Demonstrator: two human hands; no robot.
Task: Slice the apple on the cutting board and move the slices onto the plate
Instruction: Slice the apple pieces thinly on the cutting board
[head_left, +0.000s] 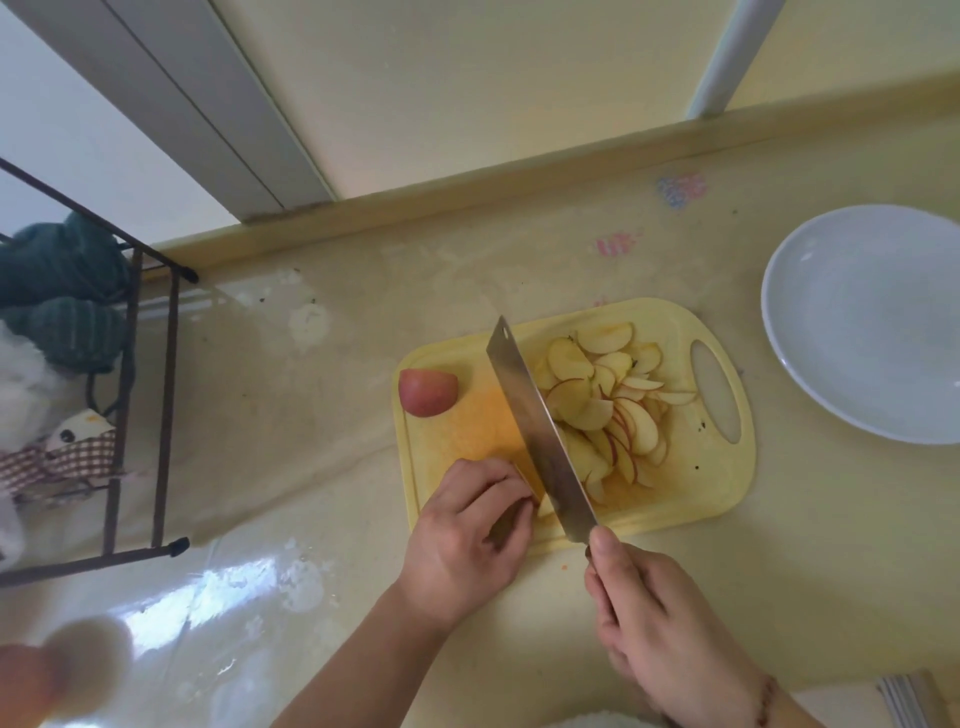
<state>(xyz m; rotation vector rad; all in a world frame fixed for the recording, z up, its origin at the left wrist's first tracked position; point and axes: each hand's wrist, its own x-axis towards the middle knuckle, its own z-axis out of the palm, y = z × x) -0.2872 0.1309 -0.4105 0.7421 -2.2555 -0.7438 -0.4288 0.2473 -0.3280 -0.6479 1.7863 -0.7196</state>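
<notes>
Apple chunk (427, 391) uncut at cutting board (696, 499) left edge. Left hand (467, 535) curled, pinning piece mostly hidden beneath fingers. Knife (535, 431) blade touching fingertips, long axis diagonal, gripped by right hand (654, 629). Slices (608, 410) heaped right of blade. Plate (810, 364) bare, far right on desk (311, 415), nearer right hand.

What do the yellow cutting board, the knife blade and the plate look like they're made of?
The cutting board looks like matte yellow plastic, with a moulded handle slot. The knife blade seems to be brushed steel: grey with a dull sheen. The plate looks like glazed white ceramic, smooth and faintly glossy, though it might be melamine.
</notes>
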